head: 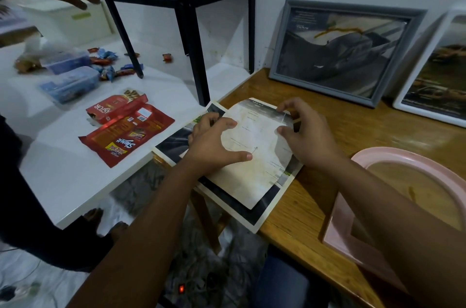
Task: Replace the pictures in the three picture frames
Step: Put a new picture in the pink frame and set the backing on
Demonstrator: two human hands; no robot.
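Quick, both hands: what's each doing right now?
Left hand: fingers spread, pressing on the top sheet.
Right hand: pinching that sheet's far edge.

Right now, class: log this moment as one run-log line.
left hand: presses pale sheet | right hand: pinches sheet's far edge | grey frame: leaning on wall | pink frame: flat, empty
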